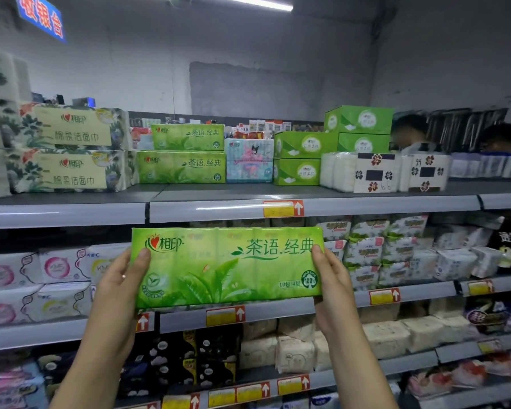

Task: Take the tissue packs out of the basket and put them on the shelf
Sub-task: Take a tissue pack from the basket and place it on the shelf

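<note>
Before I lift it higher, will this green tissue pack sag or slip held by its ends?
Likely light and fairly stiff: the green tissue pack sits level with left hand and right hand gripping only its ends. Glossy film looks slippery; segment seams might fold.

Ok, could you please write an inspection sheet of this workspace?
Surface: top shelf, bare strip along its front.
Job's things: green pack held before the shelves; two matching packs stacked on the top shelf; basket not in view.
Clutter: floral packs, green boxes, white packs.
Hands: left hand and right hand each grip one end of the green pack.
Cables: nothing seen.
Surroundings: wall, lamp, blue sign, two people behind the shelf.
</note>
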Demonstrator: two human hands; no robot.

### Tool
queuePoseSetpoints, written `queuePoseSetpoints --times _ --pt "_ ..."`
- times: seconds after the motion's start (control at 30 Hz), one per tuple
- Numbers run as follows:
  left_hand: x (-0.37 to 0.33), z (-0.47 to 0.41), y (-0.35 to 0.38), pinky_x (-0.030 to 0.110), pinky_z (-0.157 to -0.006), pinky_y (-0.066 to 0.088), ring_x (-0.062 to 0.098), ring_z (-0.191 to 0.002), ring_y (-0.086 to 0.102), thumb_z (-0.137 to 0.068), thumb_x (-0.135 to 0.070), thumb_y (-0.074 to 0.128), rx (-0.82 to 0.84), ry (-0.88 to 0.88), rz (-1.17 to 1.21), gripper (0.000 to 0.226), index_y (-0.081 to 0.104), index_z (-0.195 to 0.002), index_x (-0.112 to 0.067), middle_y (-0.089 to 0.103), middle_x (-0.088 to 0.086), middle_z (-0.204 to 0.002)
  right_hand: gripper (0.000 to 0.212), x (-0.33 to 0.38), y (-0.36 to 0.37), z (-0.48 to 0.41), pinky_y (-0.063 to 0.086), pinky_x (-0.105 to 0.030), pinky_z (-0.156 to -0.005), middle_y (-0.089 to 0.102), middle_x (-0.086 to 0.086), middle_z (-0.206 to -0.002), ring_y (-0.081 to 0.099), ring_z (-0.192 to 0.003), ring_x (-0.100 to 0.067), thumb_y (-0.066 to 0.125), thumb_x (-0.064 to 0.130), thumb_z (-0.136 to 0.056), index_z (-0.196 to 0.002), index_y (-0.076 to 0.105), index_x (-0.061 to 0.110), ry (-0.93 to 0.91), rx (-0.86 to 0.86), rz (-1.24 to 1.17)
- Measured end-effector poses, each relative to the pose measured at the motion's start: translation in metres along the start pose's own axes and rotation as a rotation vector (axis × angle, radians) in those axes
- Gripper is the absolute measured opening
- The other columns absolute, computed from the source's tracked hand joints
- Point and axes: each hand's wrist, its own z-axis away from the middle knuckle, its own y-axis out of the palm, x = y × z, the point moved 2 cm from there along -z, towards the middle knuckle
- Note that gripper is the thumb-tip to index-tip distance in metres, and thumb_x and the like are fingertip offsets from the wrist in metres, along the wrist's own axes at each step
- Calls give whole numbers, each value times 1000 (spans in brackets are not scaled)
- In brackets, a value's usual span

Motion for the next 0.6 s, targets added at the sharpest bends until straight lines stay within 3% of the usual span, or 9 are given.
queuePoseSetpoints --times 0.17,0.33,0.43,0.6 --pt "2 -3 7 58 -107 35 32 -119 57 -67 -64 71 -4 3 11 70 63 -118 -18 68 6 -119 46 2 -5 -6 35 -35 -107 57 14 -113 50 -114 -10 63 35 -84 -127 50 25 2 -12 21" --pt "5 -4 12 53 -107 36 28 -120 57 -55 -71 72 -18 15 15 81 64 -119 -22 68 2 -120 49 4 -8 -12 33 -30 -104 54 17 -110 47 -112 -8 61 35 -86 -132 47 24 4 -4 47" --pt "8 -2 14 50 -105 39 25 -117 59 -58 -69 73 -29 33 37 72 66 -114 -23 69 1 -117 52 5 -7 -17 30 -28 -98 51 23 -103 44 -111 -6 59 34 -88 -136 44 21 -2 21 57" --pt "9 -11 -1 53 -106 38 28 -115 60 -69 -60 70 -69 21 37 61 66 -115 -19 70 5 -116 51 -4 7 -20 33 -30 -104 55 13 -121 48 -115 -7 60 34 -87 -134 47 20 -8 6 89"
